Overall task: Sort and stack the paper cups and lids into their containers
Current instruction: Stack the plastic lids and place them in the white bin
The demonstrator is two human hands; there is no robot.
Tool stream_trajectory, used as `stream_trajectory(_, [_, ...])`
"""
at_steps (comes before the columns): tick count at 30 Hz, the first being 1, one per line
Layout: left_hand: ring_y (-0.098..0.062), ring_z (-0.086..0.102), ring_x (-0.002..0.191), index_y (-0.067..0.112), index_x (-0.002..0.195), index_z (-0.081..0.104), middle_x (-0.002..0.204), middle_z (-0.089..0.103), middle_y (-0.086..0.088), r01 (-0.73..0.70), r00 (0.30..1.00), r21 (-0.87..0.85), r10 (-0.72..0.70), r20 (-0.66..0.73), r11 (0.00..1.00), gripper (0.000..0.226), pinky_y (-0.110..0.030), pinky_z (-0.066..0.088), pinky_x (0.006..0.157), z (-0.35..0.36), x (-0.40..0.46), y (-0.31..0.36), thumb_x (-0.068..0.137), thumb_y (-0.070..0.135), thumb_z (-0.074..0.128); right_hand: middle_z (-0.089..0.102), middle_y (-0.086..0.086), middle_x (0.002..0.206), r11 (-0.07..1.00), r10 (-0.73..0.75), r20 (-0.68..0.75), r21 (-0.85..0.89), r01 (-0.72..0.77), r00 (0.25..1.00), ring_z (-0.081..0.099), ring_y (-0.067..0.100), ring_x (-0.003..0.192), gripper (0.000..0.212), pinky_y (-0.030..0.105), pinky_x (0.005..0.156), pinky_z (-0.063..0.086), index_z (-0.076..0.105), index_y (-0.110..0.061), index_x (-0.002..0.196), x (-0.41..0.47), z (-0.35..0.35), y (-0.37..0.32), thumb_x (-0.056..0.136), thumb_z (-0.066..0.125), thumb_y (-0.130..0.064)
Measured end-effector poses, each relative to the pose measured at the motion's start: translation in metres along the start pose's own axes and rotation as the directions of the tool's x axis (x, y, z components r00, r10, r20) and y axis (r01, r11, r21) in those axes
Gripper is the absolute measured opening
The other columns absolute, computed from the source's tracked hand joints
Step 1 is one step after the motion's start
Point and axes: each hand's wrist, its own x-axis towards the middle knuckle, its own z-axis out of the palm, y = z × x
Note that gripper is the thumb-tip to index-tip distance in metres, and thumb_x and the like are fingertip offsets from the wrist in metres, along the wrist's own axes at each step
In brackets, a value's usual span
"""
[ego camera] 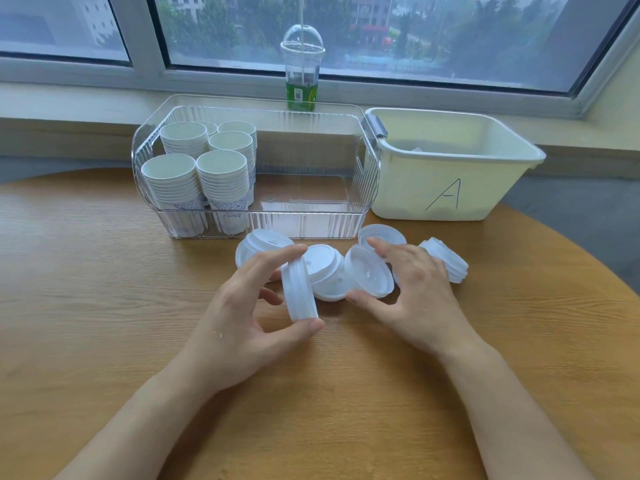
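On the wooden table (pixel 104 306) in front of me, the clear ribbed bin (pixel 360 188) stands at the left of the two containers, and in its left end I count six stacks of paper cups (pixel 221 178), nested and upright, in three rows of two; the right half of the bin shows only its floor. Behind it on the sill stands one clear domed drink cup (pixel 302 69) with a green band. My left hand (pixel 242 313) is clamped on a short stack of white lids (pixel 299 292), turned on edge, with the thumb under it and the fingertips over the top; I cannot tell how many lids are in it. Behind that hand lies one lid (pixel 263 242) dome up, and between my hands lies another dome-up lid (pixel 327 275). My right hand (pixel 415 289) pinches a single lid (pixel 369 271) tilted with its hollow side facing me, thumb at its lower rim and fingers behind. My hands are close but not touching. Behind the right fingers sits one more lid (pixel 377 233), and to the right a small tipped stack of lids (pixel 446 258) leans on the table. Farthest right stands the white tub marked A (pixel 450 188); something pale lies in it, unclear what.
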Motion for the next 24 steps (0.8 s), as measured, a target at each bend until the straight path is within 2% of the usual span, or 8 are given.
stream_trajectory(4, [-0.021, 0.061, 0.124, 0.036, 0.147, 0.053, 0.141, 0.060, 0.015, -0.001, 1.000, 0.004, 0.001, -0.007, 1.000, 0.076, -0.027, 0.056, 0.089, -0.001, 0.000, 0.000, 0.079, 0.047, 0.085, 0.057, -0.021, 0.137, 0.992, 0.033, -0.063, 0.124, -0.025, 0.997, 0.047, 0.008, 0.131, 0.087, 0.031, 0.112, 0.026, 0.046, -0.042, 0.149, 0.000, -0.004, -0.004, 0.073, 0.063, -0.079])
stream_trajectory(8, [-0.023, 0.062, 0.124, 0.036, 0.147, 0.053, 0.143, 0.060, 0.013, 0.003, 1.000, -0.006, -0.003, -0.011, 1.000, 0.076, -0.028, 0.056, 0.089, -0.001, 0.000, 0.003, 0.078, 0.044, 0.087, 0.056, -0.027, 0.138, 0.921, 0.026, -0.048, 0.391, -0.005, 0.999, 0.048, 0.002, 0.133, 0.083, 0.041, 0.117, 0.034, 0.042, -0.051, 0.149, -0.002, -0.012, -0.012, 0.079, 0.085, -0.051])
stream_trajectory(13, [-0.021, 0.062, 0.125, 0.032, 0.147, 0.052, 0.140, 0.060, 0.013, -0.011, 1.000, -0.012, 0.011, -0.014, 1.000, 0.078, -0.029, 0.056, 0.090, -0.001, 0.000, 0.006, 0.078, 0.036, 0.089, 0.056, -0.022, 0.143, 0.795, -0.083, 0.037, 0.605, 0.044, 0.996, 0.049, 0.003, 0.139, 0.089, 0.019, 0.112, 0.038, 0.040, -0.047, 0.152, -0.008, -0.017, -0.026, 0.078, 0.087, -0.030])
stream_trajectory(15, [-0.023, 0.062, 0.125, 0.030, 0.148, 0.052, 0.139, 0.060, 0.013, -0.023, 1.000, -0.008, 0.023, -0.012, 1.000, 0.080, -0.029, 0.056, 0.090, -0.001, 0.000, 0.008, 0.078, 0.031, 0.090, 0.056, -0.020, 0.142, 0.763, -0.122, 0.092, 0.645, 0.034, 0.988, 0.053, 0.008, 0.139, 0.094, 0.026, 0.115, 0.039, 0.040, -0.045, 0.153, -0.009, -0.014, -0.030, 0.078, 0.091, -0.023])
stream_trajectory(18, [-0.024, 0.061, 0.127, 0.028, 0.148, 0.052, 0.143, 0.059, 0.011, -0.059, 0.998, 0.002, 0.059, -0.001, 0.998, 0.081, -0.030, 0.056, 0.090, -0.002, 0.000, 0.010, 0.077, 0.028, 0.092, 0.058, -0.007, 0.147, 0.736, -0.161, 0.153, 0.677, 0.015, 0.975, 0.055, 0.019, 0.138, 0.092, 0.043, 0.118, 0.041, 0.043, -0.039, 0.153, -0.011, -0.008, -0.036, 0.078, 0.092, -0.023])
stream_trajectory(24, [-0.026, 0.058, 0.131, 0.023, 0.149, 0.051, 0.146, 0.057, 0.008, -0.096, 0.995, -0.009, 0.096, 0.038, 0.995, 0.081, -0.029, 0.056, 0.091, -0.003, 0.001, 0.013, 0.079, 0.024, 0.091, 0.060, -0.007, 0.145, 0.751, -0.194, 0.201, 0.660, 0.014, 0.960, 0.054, 0.019, 0.139, 0.088, 0.046, 0.120, 0.039, 0.050, -0.033, 0.148, -0.013, -0.010, -0.041, 0.074, 0.095, -0.025])
